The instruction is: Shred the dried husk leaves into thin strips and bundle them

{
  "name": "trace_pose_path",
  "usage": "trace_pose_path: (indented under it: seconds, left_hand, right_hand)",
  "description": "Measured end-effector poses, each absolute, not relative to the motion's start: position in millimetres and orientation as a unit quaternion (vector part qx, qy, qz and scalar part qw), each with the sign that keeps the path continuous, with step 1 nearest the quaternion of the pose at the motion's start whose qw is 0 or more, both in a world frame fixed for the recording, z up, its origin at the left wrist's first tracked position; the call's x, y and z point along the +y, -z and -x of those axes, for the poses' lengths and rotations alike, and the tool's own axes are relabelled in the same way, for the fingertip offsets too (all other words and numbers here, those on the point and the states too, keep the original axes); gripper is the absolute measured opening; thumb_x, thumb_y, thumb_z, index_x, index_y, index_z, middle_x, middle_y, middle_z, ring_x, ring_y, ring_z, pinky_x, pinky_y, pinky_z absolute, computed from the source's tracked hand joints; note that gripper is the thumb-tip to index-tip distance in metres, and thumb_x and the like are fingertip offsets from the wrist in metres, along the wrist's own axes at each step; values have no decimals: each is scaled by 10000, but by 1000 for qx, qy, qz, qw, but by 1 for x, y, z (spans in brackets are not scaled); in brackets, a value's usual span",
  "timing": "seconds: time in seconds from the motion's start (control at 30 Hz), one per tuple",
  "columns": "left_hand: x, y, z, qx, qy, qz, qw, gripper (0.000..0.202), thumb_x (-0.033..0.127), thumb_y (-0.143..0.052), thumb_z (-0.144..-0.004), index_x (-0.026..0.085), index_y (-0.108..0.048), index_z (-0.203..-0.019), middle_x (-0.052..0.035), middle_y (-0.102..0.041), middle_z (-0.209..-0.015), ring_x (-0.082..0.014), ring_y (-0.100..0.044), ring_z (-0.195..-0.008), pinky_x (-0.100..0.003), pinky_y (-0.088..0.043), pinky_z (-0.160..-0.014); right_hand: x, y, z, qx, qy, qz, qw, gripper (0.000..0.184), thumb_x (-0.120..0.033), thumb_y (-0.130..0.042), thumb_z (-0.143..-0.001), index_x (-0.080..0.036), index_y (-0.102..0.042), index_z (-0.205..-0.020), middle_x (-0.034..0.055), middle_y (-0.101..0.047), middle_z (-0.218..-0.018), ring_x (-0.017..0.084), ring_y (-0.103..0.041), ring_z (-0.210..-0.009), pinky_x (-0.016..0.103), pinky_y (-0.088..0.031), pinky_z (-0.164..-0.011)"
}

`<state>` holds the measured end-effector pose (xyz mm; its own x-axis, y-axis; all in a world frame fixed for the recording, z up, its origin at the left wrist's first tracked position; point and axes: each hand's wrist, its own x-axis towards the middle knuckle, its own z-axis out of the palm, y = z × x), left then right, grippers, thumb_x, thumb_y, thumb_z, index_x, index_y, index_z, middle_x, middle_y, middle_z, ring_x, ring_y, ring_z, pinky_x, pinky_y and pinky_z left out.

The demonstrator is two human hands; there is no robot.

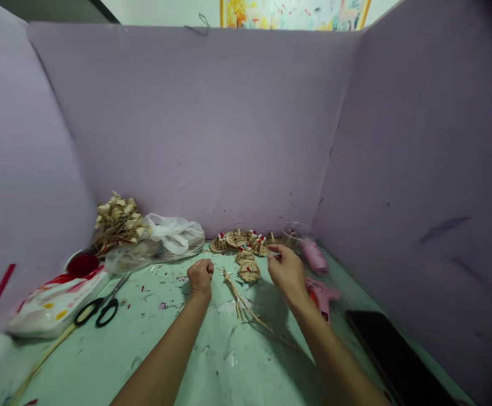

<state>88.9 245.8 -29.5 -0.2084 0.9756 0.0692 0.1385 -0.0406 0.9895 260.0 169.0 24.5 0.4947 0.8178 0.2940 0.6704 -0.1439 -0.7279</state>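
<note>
My left hand (201, 277) is curled into a fist just above the table, left of a small bundle of straw strands (240, 299). Whatever its fingers may hold is hidden. With index finger and thumb apart, my right hand (287, 272) reaches towards several woven straw ornaments (237, 239) with red and white beads at the back. Nothing shows between those fingers. Two round woven straw pieces (249, 271) lie between my hands, one partly behind the other. The straw bundle is knotted at its far end, and its loose ends fan towards me.
Black-handled scissors (97, 311) and a tissue packet (60, 301) lie at left. Behind them are dried husks (119, 223) and a white plastic bag (176, 235). At right are a pink roll (314, 256), a pink glue gun (324, 296) and a black phone (394, 355). Pale panels (199, 124) enclose the table.
</note>
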Motion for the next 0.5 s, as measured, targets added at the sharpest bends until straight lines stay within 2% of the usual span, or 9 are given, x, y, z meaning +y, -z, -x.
trace_pose_path:
  seconds: [0.1,0.2,0.27,0.37,0.43,0.5]
  left_hand:
    - [235,25,-74,565,-493,-486,449,226,329,-390,-666,200,-385,-480,26,-426,-463,-85,-373,-382,-224,-279,-381]
    - [220,19,-53,580,-456,-488,466,260,353,-403,-659,186,-447,-465,10,-426,-401,-95,-361,-330,-230,-254,-344]
    - [214,14,-35,595,-450,-492,448,272,347,-408,-663,177,-465,-458,14,-411,-371,-89,-337,-310,-224,-242,-339]
    - [217,3,-6,623,-458,-505,384,268,313,-403,-680,172,-474,-464,19,-410,-369,-86,-346,-321,-215,-257,-358]
    - [227,-8,15,644,-462,-518,322,257,273,-396,-688,170,-479,-468,19,-411,-375,-97,-382,-353,-216,-280,-383]
    - [240,-21,32,658,-461,-541,250,231,232,-410,-689,164,-511,-492,6,-464,-422,-119,-461,-439,-220,-331,-439]
  right_hand:
    - [162,-44,-259,-487,-74,699,518,336,-232,-440,-741,-130,-637,-994,104,-674,-958,202,-608,-827,292,-441,-754]
    - [154,-55,-253,-510,-72,674,529,314,-276,-453,-743,-146,-643,-956,96,-673,-937,194,-605,-816,291,-436,-758]
    - [150,-54,-244,-590,-138,656,449,273,-298,-466,-741,-164,-659,-879,72,-679,-826,181,-602,-738,270,-431,-682]
    - [145,-39,-227,-710,-317,583,236,226,-229,-488,-698,-165,-680,-800,38,-661,-666,149,-577,-593,231,-381,-540]
    - [145,-28,-220,-731,-327,581,146,225,-166,-514,-646,-174,-689,-787,39,-673,-691,150,-588,-622,224,-362,-540]
    - [146,-20,-221,-726,-249,631,112,198,-156,-515,-639,-182,-686,-737,62,-684,-740,180,-606,-681,240,-352,-555]
